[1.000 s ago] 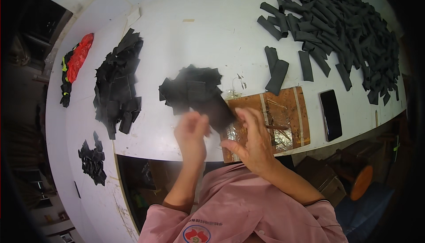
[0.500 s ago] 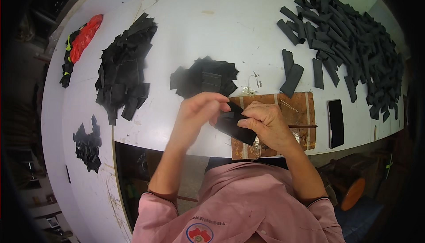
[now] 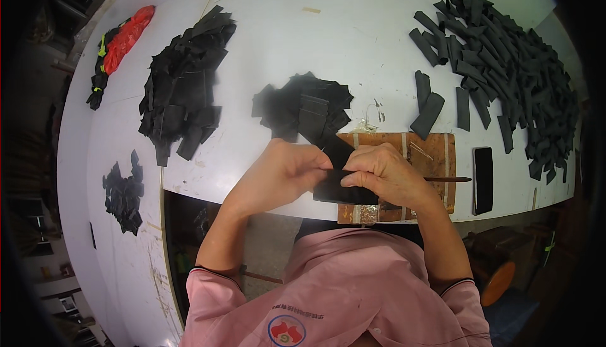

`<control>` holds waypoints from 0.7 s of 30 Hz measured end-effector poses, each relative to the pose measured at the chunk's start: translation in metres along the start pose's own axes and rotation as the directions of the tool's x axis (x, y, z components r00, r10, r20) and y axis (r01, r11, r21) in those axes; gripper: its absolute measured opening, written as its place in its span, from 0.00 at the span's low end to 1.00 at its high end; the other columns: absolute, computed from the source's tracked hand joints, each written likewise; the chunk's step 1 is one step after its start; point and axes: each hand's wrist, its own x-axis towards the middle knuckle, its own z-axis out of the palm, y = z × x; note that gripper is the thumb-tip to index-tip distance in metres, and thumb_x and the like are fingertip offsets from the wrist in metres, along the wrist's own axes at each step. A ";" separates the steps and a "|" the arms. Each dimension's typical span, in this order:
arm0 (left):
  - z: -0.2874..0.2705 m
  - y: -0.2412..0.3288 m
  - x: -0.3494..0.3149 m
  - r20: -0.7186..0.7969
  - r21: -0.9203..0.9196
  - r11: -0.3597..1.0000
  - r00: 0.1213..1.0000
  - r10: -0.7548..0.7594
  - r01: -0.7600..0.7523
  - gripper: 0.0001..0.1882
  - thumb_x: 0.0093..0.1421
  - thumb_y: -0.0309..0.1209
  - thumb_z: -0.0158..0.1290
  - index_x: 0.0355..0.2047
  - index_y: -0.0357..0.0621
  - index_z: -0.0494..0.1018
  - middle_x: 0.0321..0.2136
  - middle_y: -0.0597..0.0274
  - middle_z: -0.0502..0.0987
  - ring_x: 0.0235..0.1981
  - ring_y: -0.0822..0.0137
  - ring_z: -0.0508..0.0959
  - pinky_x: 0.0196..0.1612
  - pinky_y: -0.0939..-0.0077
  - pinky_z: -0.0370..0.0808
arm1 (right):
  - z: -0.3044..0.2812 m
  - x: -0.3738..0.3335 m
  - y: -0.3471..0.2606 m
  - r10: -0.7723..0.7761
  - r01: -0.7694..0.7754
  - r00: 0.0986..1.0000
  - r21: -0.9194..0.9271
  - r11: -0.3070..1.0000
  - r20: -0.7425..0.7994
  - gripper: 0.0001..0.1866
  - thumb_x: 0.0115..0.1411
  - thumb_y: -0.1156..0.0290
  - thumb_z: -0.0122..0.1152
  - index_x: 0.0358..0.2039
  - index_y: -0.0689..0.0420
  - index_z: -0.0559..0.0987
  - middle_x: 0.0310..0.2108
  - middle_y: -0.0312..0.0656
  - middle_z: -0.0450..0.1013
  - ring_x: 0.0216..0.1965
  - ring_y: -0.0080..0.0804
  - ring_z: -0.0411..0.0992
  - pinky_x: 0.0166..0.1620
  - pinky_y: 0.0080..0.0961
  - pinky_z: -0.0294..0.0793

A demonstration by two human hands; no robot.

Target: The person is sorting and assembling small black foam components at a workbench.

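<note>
The left hand (image 3: 284,171) and right hand (image 3: 386,175) each close a pinching grip on a black fabric piece (image 3: 341,191), which sits partly over the left side of a brown board (image 3: 440,161) on the white desk (image 3: 379,47).

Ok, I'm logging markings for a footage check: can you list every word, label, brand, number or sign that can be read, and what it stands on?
Pink shirt: a row of small dark printed characters; I won't copy them out.
Round badge on the shirt: blue rim, red design, small mark inside; also not copied.
Black piece held in left hand and right hand: none visible.
Phone: dark screen, none visible.
</note>
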 end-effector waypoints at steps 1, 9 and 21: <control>0.001 -0.002 0.001 0.000 0.001 1.000 1.000 0.001 -0.001 0.03 0.50 0.21 0.53 0.27 0.35 0.73 0.18 0.69 0.72 0.19 0.83 0.67 0.23 0.89 0.65 | 0.002 0.000 0.002 -0.001 0.001 1.000 -0.001 1.000 -0.001 0.08 0.44 0.73 0.60 0.23 0.65 0.74 0.19 0.44 0.67 0.24 0.37 0.66 0.29 0.27 0.64; 0.049 -0.006 -0.014 -0.424 -0.368 0.916 0.906 -0.013 -0.159 0.03 0.49 0.19 0.52 0.26 0.36 0.70 0.19 0.70 0.71 0.19 0.83 0.68 0.22 0.88 0.66 | 0.037 -0.015 -0.028 -0.172 0.098 0.809 -0.159 0.982 -0.562 0.14 0.38 0.75 0.65 0.27 0.63 0.74 0.25 0.42 0.66 0.27 0.36 0.66 0.28 0.27 0.65; 0.063 -0.002 -0.010 -0.402 -0.849 0.444 0.895 -0.192 -0.285 0.10 0.49 0.17 0.49 0.34 0.37 0.68 0.23 0.64 0.74 0.15 0.84 0.66 0.14 0.90 0.58 | 0.039 -0.008 -0.017 -0.177 0.041 0.700 -0.208 0.977 -0.692 0.06 0.41 0.85 0.55 0.23 0.64 0.73 0.21 0.41 0.66 0.21 0.27 0.64 0.23 0.20 0.63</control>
